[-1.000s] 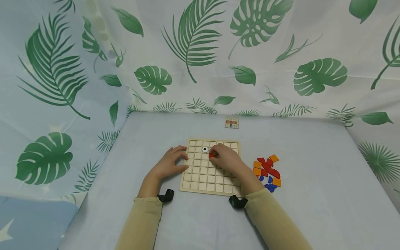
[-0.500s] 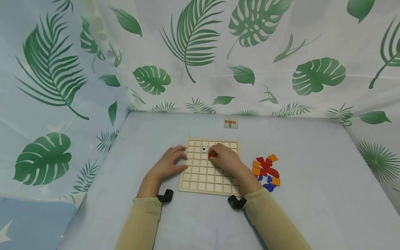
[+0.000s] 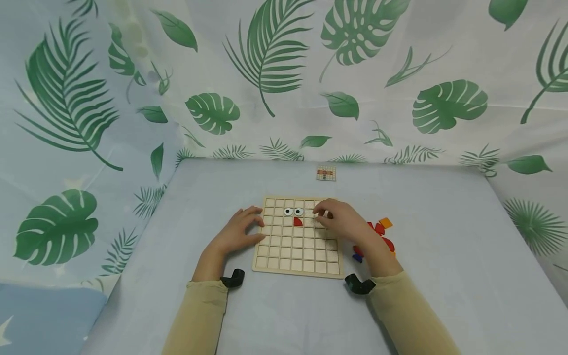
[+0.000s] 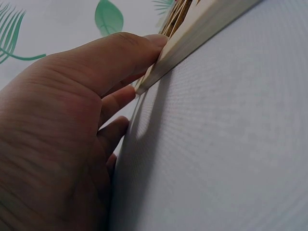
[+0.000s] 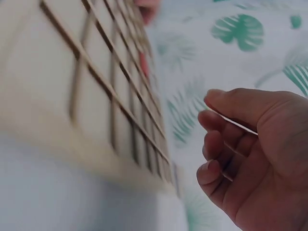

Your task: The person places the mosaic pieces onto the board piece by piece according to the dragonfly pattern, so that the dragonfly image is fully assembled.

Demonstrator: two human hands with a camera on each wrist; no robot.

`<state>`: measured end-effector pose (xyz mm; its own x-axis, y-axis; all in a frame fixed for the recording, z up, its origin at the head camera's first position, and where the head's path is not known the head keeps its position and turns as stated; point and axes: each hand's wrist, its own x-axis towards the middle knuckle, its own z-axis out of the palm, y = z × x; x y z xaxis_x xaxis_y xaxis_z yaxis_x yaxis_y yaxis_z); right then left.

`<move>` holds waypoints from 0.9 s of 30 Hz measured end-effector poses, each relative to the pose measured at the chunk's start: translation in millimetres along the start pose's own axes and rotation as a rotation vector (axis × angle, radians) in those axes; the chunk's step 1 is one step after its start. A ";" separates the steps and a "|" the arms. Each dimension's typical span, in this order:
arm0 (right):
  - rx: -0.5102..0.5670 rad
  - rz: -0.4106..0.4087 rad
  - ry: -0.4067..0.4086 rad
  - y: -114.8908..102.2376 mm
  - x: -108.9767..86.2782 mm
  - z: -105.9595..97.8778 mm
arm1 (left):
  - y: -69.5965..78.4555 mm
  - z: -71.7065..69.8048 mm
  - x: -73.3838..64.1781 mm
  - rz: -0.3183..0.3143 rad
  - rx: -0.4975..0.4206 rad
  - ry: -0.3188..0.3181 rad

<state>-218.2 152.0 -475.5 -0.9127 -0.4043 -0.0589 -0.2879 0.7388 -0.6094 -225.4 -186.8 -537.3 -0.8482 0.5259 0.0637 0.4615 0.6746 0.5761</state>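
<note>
A square wooden grid board [image 3: 290, 254] lies on the table. Two round white pieces with black dots, like eyes, sit side by side in its upper cells, a left one [image 3: 288, 212] and a right one [image 3: 299, 211]. Just below the right one is a red quarter-round piece [image 3: 298, 222]. My left hand [image 3: 237, 230] rests at the board's left edge, its thumb touching the rim in the left wrist view. Above the board's right part hovers my right hand [image 3: 343, 220]. Its fingers are loosely bent, and nothing is between them in the right wrist view.
Right of the board lie loose flat pieces, partly hidden by the right forearm: red [image 3: 388, 244], orange [image 3: 385, 223] and blue [image 3: 357, 258]. A small patterned card [image 3: 326, 173] lies behind the board. Leaf-printed cloth [image 3: 275, 128] hangs at the back and sides.
My right hand has let go of the red quarter-round piece and moved right. The piece stays on the board, and the right eye piece has come into view. My left hand keeps its place.
</note>
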 end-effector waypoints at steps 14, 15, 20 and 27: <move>0.013 0.234 0.007 77.0 -69.8 -60.4 | 0.1 -0.7 -0.5 -0.014 -0.008 -0.003; 0.017 0.250 0.005 81.6 -73.6 -61.8 | 0.4 -0.8 -0.6 -0.014 -0.010 -0.003; 0.046 0.291 -0.001 97.8 -87.2 -63.5 | 1.8 -1.5 -1.1 -0.015 -0.010 -0.006; 0.059 0.299 0.025 113.2 -92.3 -57.0 | 2.9 -0.9 -1.3 -0.007 -0.007 -0.003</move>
<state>-183.0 303.7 -494.0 -0.9616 -0.1595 -0.2233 0.0112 0.7902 -0.6127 -223.2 -185.9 -535.0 -0.8507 0.5224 0.0575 0.4536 0.6745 0.5824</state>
